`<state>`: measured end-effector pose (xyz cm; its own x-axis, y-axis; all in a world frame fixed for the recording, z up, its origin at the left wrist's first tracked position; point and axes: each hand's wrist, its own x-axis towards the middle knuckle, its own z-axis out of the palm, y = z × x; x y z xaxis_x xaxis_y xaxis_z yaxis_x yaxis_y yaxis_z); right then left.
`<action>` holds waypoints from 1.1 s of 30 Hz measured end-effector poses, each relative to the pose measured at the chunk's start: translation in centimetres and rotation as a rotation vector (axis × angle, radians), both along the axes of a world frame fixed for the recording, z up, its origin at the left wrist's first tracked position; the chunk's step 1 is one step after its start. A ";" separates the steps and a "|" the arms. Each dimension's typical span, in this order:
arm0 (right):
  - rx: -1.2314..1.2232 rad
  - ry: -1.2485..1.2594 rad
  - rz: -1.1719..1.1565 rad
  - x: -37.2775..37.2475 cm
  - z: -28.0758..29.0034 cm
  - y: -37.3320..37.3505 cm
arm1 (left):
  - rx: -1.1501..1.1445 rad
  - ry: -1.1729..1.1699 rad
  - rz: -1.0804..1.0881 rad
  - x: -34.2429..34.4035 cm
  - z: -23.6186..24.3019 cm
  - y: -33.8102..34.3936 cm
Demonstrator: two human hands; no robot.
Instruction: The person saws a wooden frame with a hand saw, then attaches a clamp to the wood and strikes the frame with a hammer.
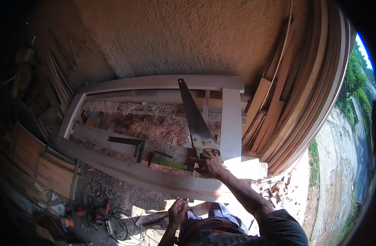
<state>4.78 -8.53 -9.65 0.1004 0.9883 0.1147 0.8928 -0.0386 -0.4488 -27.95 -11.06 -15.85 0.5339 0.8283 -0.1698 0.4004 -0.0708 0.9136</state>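
My right hand [213, 165] is wrapped round the handle of a handsaw [193, 112], whose dark blade points away from me over the wooden frame. The frame [151, 174] is a long rectangle of pale boards, and the saw's handle is close to its wide right-hand board [230, 119]. Below the frame's near board, my left hand [178, 211] has its fingers curled together; what they hold, if anything, is too small to make out. Inside the frame, a dark square [124, 140] and a yellow-green tool [168, 160] lie on a board.
Curly wood shavings [155, 125] cover the ground within the frame. Long planks [303, 86] lean against the rough wall [175, 37] at right. Cables [124, 229] and red tools [98, 211] lie at lower left, near stacked panels [36, 156]. Offcuts [278, 189] are scattered at right.
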 end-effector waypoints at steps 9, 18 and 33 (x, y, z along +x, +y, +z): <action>-0.030 -0.008 -0.029 3.6 -2.6 2.9 | -0.583 -0.312 0.655 3.0 -2.3 1.1; 0.012 -0.140 -0.105 7.2 -4.1 11.1 | -0.702 -0.371 0.713 4.1 -4.7 4.0; -0.131 -0.294 -0.214 4.3 -7.2 13.7 | -0.754 -0.725 0.939 5.4 -9.9 4.7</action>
